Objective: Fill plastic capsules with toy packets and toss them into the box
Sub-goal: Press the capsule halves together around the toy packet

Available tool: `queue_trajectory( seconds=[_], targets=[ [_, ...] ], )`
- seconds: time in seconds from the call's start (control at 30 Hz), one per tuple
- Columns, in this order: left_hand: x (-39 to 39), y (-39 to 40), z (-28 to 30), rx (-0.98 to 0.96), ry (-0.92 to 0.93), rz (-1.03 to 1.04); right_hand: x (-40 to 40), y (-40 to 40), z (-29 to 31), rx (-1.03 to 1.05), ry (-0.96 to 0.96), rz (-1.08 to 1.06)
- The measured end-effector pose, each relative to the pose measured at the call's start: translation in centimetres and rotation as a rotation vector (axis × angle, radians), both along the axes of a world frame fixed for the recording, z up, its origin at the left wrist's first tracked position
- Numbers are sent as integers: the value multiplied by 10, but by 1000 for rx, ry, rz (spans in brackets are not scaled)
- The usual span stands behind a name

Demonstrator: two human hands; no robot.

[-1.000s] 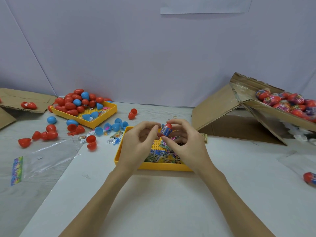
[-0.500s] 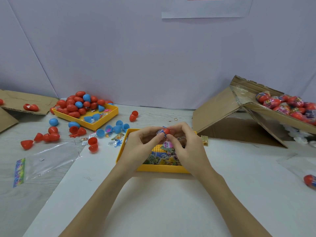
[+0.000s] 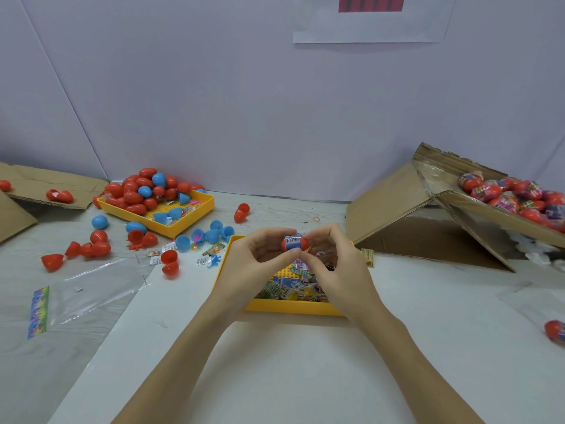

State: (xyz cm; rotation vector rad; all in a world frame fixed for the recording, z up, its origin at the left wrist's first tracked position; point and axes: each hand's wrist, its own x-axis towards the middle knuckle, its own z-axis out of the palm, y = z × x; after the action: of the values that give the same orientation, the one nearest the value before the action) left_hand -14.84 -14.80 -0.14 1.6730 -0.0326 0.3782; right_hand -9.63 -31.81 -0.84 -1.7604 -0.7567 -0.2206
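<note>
Left hand (image 3: 255, 264): fingers curled, pinching the left end of the capsule (image 3: 293, 243).
Right hand (image 3: 331, 264): fingers curled, pinching the capsule's right end.
Capsule: red, lying sideways between both hands with a blue packet (image 3: 292, 241) showing at its middle, held just above the near tray (image 3: 293, 307).
Near tray: yellow, on the table (image 3: 290, 362), with loose packets heaped inside.
Far tray (image 3: 183, 224): yellow, back left, piled with red and blue capsules; more halves scattered beside it.
Box (image 3: 477, 209): cardboard, tilted, far right, with filled capsules inside.
Bag (image 3: 91, 289): clear plastic, flat, left.
</note>
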Motion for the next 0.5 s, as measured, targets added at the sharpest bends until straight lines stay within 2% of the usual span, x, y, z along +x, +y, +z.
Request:
queue_trajectory(
  seconds=[0.13, 0.3, 0.4, 0.43, 0.5],
  targets=[
    [0, -1, 0, 111, -64, 48, 0, -2, 0, -203, -236, -78],
    [0, -1, -2, 75, -124, 48, -1, -4, 4, -232, -346, -120],
    [-1, -3, 0, 15, -108, 61, -1, -8, 13, -108, -310, -207],
    [-2, -3, 1, 1, -100, 95, 1, -11, 19, -15, -250, -248],
    [-3, 0, 3, 14, -69, 174, 10, -19, 37, 297, 3, -276]
  ],
)
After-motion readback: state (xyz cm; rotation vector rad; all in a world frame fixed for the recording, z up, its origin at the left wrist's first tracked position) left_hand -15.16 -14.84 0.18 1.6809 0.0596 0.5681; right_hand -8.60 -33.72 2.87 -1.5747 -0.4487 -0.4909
